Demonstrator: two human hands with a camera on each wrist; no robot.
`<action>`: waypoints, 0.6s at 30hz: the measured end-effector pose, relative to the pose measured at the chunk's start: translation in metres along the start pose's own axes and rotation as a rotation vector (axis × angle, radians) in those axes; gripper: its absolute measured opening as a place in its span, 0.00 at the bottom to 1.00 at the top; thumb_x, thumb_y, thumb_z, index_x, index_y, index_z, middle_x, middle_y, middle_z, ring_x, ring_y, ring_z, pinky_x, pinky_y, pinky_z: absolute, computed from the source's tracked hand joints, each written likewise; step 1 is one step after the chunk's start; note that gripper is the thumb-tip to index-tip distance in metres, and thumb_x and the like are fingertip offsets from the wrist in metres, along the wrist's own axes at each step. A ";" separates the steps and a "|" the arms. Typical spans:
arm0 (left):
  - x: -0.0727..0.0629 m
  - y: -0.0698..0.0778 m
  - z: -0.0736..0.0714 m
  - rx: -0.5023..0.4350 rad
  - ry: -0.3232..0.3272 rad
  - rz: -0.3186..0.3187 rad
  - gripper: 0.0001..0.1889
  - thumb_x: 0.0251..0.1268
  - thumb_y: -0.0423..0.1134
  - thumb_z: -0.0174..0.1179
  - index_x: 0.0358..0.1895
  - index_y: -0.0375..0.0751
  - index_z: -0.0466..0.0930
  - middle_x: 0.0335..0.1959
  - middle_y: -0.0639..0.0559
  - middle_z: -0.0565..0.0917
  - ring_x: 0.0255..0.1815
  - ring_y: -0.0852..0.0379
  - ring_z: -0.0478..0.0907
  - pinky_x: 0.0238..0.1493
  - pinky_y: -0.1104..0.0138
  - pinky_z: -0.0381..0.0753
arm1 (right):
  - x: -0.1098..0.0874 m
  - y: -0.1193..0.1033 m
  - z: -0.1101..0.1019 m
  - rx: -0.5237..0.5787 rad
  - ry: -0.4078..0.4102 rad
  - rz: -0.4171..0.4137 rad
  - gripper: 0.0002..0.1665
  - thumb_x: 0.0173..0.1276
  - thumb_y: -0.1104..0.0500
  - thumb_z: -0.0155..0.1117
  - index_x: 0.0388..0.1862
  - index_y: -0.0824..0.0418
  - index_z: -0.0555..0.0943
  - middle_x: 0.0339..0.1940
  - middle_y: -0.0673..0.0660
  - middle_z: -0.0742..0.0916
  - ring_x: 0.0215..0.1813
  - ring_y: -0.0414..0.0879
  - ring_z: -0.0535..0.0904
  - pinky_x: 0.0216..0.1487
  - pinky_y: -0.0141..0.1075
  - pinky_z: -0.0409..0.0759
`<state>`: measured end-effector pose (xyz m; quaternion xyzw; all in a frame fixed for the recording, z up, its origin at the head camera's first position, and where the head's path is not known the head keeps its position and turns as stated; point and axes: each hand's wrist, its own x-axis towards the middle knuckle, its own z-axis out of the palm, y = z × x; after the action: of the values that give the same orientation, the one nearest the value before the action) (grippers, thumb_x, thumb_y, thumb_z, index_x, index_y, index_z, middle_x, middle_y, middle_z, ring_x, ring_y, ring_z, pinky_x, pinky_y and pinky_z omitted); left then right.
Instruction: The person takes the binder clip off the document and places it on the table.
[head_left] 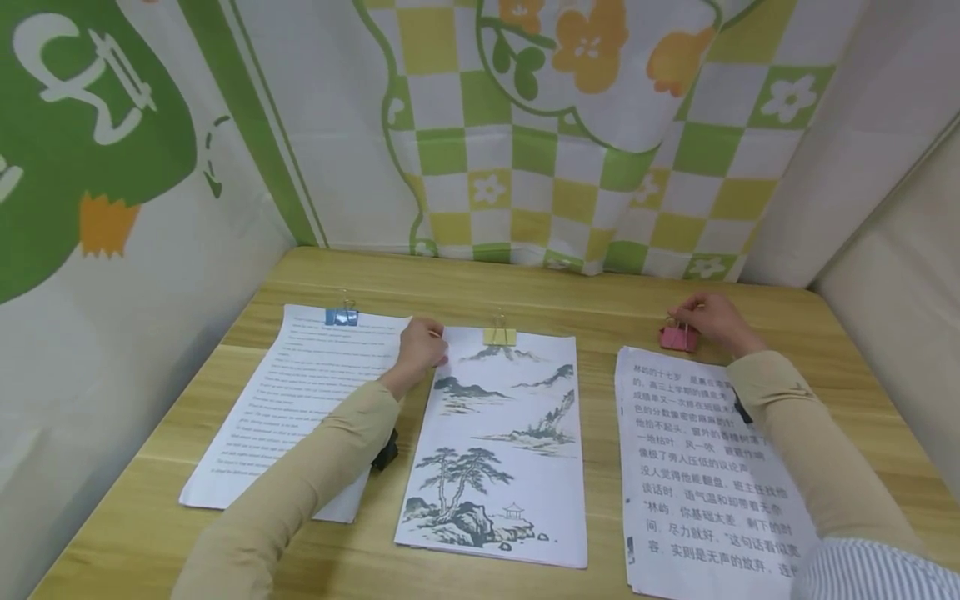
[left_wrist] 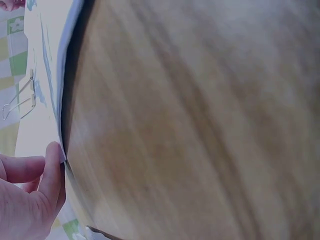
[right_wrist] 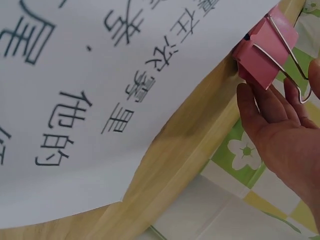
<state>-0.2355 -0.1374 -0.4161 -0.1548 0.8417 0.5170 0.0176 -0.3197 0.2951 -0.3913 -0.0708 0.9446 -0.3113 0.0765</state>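
Observation:
My left hand (head_left: pixel 423 343) is at the upper left corner of a stack of paper (head_left: pixel 525 467) printed with an ink landscape, its fingertips pinching the edge in the left wrist view. A yellow binder clip (head_left: pixel 499 336) sits on that stack's top edge. At the right, my right hand (head_left: pixel 716 321) pinches a pink binder clip (right_wrist: pixel 270 47) by its wire handles (right_wrist: pixel 292 57), fingers behind it and thumb partly cut off by the frame. The clip is right at the top edge of a stack of paper (head_left: pixel 697 492) with large Chinese text, partly covered by the right sleeve.
Leftmost lies a stack of paper (head_left: pixel 300 392) in small print, with a blue binder clip (head_left: pixel 342 317) on its top edge; the left sleeve crosses it. All stacks lie on a wooden table (head_left: pixel 600 308). A green and yellow checked cloth (head_left: pixel 551 175) hangs behind the table's far edge.

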 end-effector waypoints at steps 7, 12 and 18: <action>-0.001 0.000 0.000 0.020 0.015 0.004 0.21 0.53 0.22 0.49 0.53 0.26 0.76 0.47 0.32 0.81 0.28 0.57 0.77 0.26 0.74 0.82 | 0.002 -0.008 -0.001 0.015 -0.043 -0.004 0.35 0.73 0.47 0.50 0.60 0.78 0.67 0.58 0.78 0.74 0.58 0.67 0.72 0.57 0.52 0.74; -0.003 0.000 0.001 0.026 0.020 0.023 0.21 0.53 0.22 0.48 0.53 0.26 0.76 0.47 0.32 0.80 0.30 0.56 0.78 0.27 0.74 0.82 | 0.005 -0.023 0.001 0.011 -0.011 -0.038 0.34 0.73 0.49 0.50 0.62 0.77 0.66 0.61 0.78 0.72 0.63 0.69 0.68 0.65 0.57 0.67; -0.004 0.001 0.001 0.028 0.039 0.032 0.20 0.52 0.22 0.48 0.50 0.26 0.78 0.44 0.32 0.81 0.25 0.58 0.76 0.24 0.75 0.80 | 0.012 -0.043 0.009 0.029 0.014 -0.079 0.30 0.71 0.53 0.54 0.61 0.76 0.68 0.58 0.77 0.75 0.61 0.67 0.72 0.63 0.55 0.70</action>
<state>-0.2321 -0.1349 -0.4149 -0.1512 0.8515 0.5020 -0.0049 -0.3261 0.2538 -0.3737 -0.1045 0.9370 -0.3283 0.0583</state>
